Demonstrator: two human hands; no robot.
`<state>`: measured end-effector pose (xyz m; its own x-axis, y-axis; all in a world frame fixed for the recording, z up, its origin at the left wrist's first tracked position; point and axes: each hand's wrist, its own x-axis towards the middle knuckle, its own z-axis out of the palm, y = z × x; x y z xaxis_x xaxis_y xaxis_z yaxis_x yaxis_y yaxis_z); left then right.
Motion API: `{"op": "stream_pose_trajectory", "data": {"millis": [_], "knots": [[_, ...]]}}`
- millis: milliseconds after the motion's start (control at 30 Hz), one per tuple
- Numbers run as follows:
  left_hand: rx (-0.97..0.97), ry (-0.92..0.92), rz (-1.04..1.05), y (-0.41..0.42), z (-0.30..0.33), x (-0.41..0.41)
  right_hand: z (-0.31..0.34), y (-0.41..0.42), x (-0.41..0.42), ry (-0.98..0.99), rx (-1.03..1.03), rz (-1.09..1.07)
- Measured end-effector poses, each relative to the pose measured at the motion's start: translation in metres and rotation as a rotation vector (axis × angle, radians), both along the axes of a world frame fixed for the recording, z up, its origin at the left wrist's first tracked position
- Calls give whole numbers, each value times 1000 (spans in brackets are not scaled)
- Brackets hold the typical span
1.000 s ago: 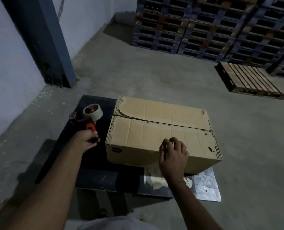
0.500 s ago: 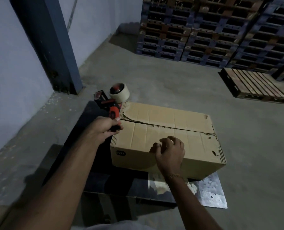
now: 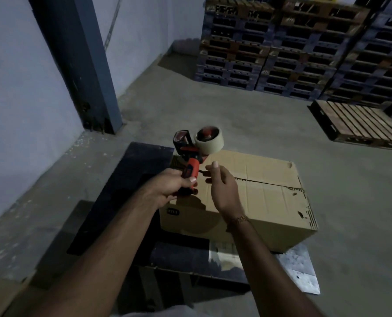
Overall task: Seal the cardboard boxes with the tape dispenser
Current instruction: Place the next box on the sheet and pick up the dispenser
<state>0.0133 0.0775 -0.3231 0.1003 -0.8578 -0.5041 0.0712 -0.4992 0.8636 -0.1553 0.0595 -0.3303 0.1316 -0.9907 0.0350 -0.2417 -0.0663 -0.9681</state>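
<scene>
A brown cardboard box [image 3: 265, 202] lies on a dark mat, its two top flaps folded down with an open seam running across the lid. My left hand [image 3: 172, 187] grips the orange handle of a tape dispenser [image 3: 196, 147], held above the box's left end; a roll of pale tape sits on its top. My right hand [image 3: 222, 189] hovers over the box just right of the handle, fingers spread, holding nothing, thumb and forefinger close to the dispenser.
The dark mat [image 3: 126, 191] and a silvery sheet [image 3: 302, 273] lie on the concrete floor under the box. A blue steel column [image 3: 80, 65] stands at the left wall. Stacked pallets [image 3: 281, 49] line the back; one wooden pallet [image 3: 357, 124] lies at the right.
My left hand lifted the tape dispenser from the mat and brought it up over the box's left end. My right hand left the box's front edge and rose toward the dispenser handle.
</scene>
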Motion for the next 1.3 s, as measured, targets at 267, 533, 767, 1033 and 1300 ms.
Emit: {"op": "stream_pose_trajectory", "data": {"millis": [267,533,767,1033,1300], "knots": [[-26,-41,-80,4,-4,1,-1,-4,8,42,-22,56],[8,-117,46,3,-8,27,-22,-7,4,227,-40,114],[70,-47,227,7,-23,66,-59,-8,-5,531,-47,240],[154,-50,366,12,-68,103,-75,-14,-3,705,-74,296],[336,-103,381,28,-144,124,-80,-17,-6,736,-97,309]]}}
